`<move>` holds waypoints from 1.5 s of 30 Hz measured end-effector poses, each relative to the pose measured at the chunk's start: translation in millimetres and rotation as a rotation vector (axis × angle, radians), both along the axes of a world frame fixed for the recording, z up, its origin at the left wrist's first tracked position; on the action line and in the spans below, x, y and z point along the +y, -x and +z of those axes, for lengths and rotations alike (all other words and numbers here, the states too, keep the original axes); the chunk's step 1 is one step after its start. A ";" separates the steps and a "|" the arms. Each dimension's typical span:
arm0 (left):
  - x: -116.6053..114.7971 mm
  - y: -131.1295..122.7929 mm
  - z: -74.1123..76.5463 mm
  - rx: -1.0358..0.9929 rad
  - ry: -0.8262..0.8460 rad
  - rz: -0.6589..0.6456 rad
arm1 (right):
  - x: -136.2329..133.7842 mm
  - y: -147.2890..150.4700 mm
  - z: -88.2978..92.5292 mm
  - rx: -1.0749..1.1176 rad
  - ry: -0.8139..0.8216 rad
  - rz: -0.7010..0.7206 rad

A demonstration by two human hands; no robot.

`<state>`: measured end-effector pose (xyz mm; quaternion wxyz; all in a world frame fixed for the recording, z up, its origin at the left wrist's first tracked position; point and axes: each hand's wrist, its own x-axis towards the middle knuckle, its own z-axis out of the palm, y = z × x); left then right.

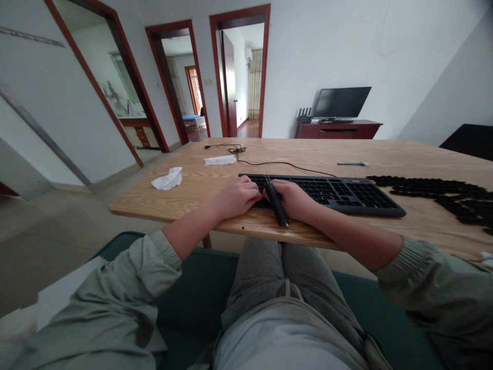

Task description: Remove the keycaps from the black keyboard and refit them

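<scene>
A long black keyboard (346, 192) lies along the table's near edge. Over its left end is my left hand (239, 196), fingers curled down and closed on the keyboard; the fingertips are partly hidden. My right hand (295, 199) is wrapped round the black handle of a keycap puller (276, 203), whose thin wires stick up at the far end. The puller is tilted across the keyboard's left part, right beside my left fingers. On the right of the keyboard, black keycaps (435, 187) lie in several rows on the wood.
The keyboard's cable (285, 163) runs back to a coiled bundle. Two crumpled white tissues (168, 179) lie on the left of the wooden table (134, 198). A blue-handled brush (352, 164) lies behind the keyboard. A TV (341, 102) stands on a cabinet by the wall.
</scene>
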<state>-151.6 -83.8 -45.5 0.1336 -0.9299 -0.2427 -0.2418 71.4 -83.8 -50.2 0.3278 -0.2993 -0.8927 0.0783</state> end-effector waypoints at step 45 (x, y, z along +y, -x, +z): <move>5.8 -8.0 18.5 -0.123 0.021 0.049 | 1.1 3.9 -0.5 0.013 -0.019 -0.117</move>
